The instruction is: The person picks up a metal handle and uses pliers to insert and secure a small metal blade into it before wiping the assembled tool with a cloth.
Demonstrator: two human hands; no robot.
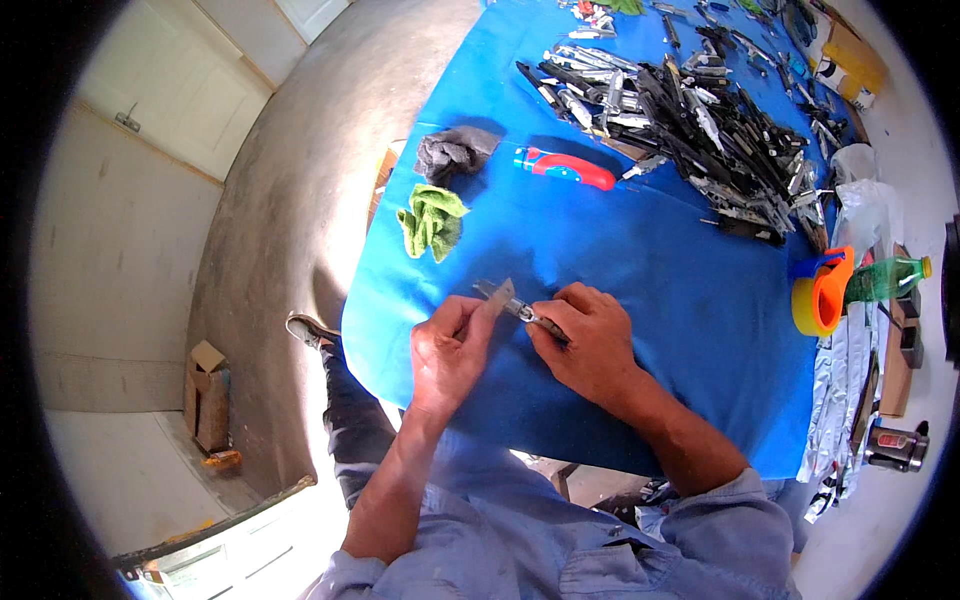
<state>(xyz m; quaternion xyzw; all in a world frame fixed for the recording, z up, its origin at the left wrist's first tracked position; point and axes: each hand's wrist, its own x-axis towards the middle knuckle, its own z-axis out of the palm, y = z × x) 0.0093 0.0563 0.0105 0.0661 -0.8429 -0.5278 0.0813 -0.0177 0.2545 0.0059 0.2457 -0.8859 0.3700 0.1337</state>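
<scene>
Above the near part of the blue-covered table (560, 240), my two hands meet. My right hand (590, 335) is closed around a slim silver metal piece (522, 310), whose far end points up and to the left. Closed in a pinch, my left hand (448, 345) holds a small thin greyish strip (503, 293) against the metal piece. The exact kind of both is too small to make out, and my fingers hide part of each. Beyond my hands lie a crumpled green cloth (433, 222), a dark grey cloth (458, 152) and a red and blue handled tool (568, 168).
A large heap of black and silver metal pieces (690, 130) covers the far right of the table. Orange and yellow tape rolls (825, 295), a green bottle (885, 280) and a dark mug (897, 447) stand at the right. A cardboard box (208, 395) is on the floor at left.
</scene>
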